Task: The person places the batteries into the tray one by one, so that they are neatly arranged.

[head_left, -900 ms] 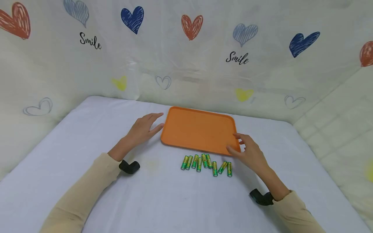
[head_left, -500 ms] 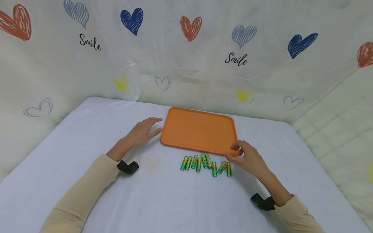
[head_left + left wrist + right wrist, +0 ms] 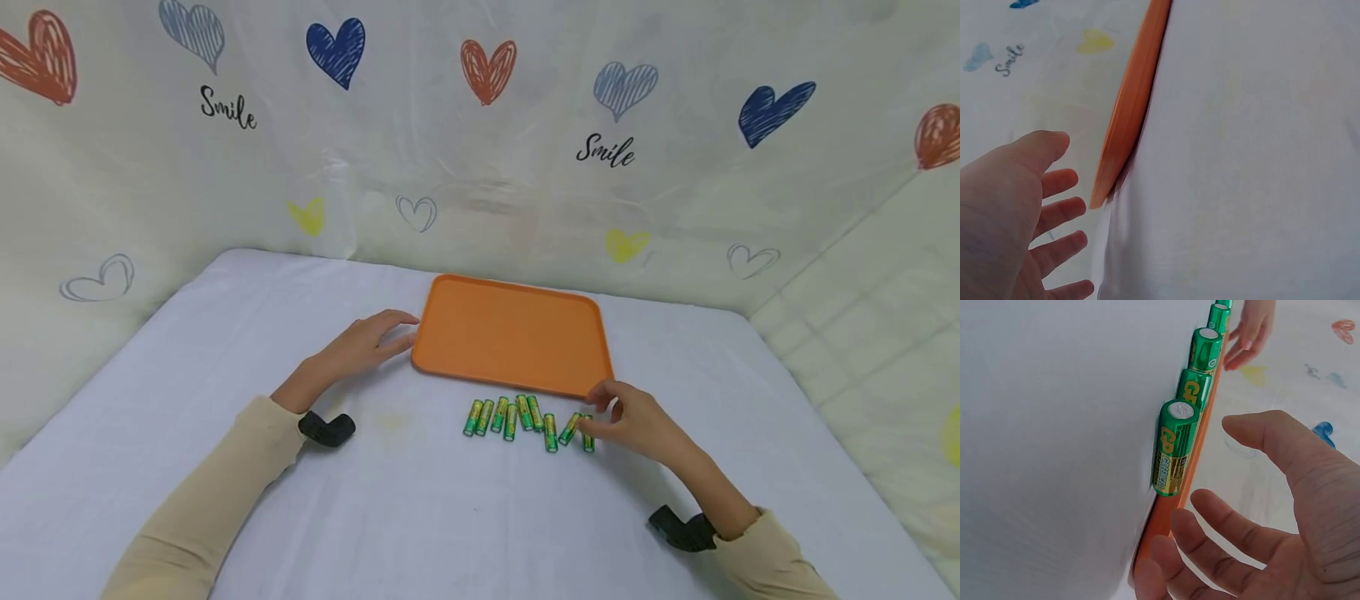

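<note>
An orange tray [image 3: 513, 337] lies flat toward the back of the table. Several green-and-gold batteries [image 3: 551, 433] form a loose row along its front edge. My left hand [image 3: 358, 343] is beside the tray's left edge, fingers spread and holding nothing; the left wrist view shows its thumb and fingers apart from the tray rim [image 3: 1125, 125]. Over the rightmost batteries is my right hand [image 3: 636, 421], fingers bent loosely with a gap to the thumb. In the right wrist view the nearest battery [image 3: 1174, 447] is apart from the fingers, and nothing is held.
A white cloth [image 3: 420, 508] covers the table. Behind it hangs a pale backdrop [image 3: 480, 167] printed with hearts and "Smile". Black devices sit at both wrists, the left one [image 3: 327, 429] and the right one [image 3: 681, 529].
My right hand has moved from the tray's right edge toward me, over the rightmost batteries. The left hand has come slightly nearer too, staying beside the tray. Tray and batteries lie unmoved.
</note>
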Action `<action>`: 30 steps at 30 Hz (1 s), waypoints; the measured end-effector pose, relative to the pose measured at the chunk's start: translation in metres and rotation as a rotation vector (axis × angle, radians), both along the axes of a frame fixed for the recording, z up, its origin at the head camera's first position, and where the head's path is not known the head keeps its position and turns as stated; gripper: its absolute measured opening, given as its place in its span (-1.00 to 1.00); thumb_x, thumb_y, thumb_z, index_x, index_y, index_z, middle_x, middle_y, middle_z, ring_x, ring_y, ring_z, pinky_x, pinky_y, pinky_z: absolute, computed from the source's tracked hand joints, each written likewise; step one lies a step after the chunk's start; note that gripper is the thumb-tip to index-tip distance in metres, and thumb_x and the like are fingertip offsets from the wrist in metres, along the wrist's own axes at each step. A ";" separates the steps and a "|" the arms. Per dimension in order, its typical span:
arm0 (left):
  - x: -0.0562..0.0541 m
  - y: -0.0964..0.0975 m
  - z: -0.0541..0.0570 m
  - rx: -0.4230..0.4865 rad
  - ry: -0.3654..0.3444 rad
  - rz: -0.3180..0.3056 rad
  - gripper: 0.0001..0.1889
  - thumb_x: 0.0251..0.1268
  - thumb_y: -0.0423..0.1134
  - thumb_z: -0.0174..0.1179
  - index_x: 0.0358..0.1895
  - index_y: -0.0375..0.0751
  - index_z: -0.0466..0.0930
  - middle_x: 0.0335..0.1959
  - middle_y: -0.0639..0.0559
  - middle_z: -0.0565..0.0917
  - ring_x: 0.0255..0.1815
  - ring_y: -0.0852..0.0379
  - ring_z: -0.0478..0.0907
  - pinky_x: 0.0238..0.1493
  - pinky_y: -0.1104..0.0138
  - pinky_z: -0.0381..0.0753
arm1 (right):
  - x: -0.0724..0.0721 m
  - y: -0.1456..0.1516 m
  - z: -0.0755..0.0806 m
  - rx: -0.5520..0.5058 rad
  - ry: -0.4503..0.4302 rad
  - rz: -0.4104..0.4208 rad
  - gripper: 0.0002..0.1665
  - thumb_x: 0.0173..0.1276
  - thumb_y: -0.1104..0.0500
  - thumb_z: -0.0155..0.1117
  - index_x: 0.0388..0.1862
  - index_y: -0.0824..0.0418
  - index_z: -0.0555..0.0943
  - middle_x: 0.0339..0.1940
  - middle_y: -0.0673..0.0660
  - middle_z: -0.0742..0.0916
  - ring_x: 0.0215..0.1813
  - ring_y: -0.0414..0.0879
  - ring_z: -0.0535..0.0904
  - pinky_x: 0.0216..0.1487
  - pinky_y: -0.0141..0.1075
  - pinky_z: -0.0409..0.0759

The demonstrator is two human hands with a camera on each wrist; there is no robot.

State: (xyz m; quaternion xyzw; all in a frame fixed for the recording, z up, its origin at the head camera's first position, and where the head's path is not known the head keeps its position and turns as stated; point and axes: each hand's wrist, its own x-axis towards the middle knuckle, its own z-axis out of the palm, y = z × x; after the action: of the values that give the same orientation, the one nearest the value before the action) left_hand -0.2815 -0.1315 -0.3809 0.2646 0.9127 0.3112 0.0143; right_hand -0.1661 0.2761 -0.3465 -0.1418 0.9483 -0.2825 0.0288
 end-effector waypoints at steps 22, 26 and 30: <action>0.001 -0.005 -0.009 -0.017 0.009 -0.049 -0.47 0.44 -0.03 0.14 0.35 -0.22 0.38 0.36 -0.17 0.40 0.41 -0.13 0.29 0.38 -0.04 0.23 | 0.001 0.007 0.003 0.039 -0.214 0.064 -0.36 -0.02 0.10 0.62 0.01 0.31 0.57 -0.21 0.09 0.59 -0.25 -0.05 0.43 -0.38 -0.34 0.43; -0.001 -0.006 -0.010 -0.015 0.024 -0.059 -0.47 0.43 -0.03 0.16 0.34 -0.22 0.39 0.33 -0.17 0.44 0.39 -0.12 0.32 0.37 0.00 0.27 | 0.001 0.008 0.003 0.046 -0.203 0.073 -0.35 -0.01 0.09 0.62 0.02 0.31 0.57 -0.21 0.08 0.60 -0.24 -0.04 0.43 -0.38 -0.34 0.43; -0.003 -0.007 -0.010 -0.025 0.040 -0.065 -0.47 0.42 -0.02 0.16 0.33 -0.22 0.41 0.31 -0.16 0.47 0.38 -0.10 0.34 0.37 0.00 0.27 | -0.001 0.009 0.003 0.052 -0.181 0.088 -0.36 -0.01 0.08 0.62 0.01 0.32 0.57 -0.21 0.08 0.60 -0.23 -0.04 0.44 -0.36 -0.34 0.44</action>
State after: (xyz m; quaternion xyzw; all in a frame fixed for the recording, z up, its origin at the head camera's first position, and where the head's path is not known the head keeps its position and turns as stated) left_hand -0.2844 -0.1386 -0.3909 0.3001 0.9075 0.2937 0.0094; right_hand -0.1672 0.2852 -0.3431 -0.1563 0.9417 -0.2678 0.1305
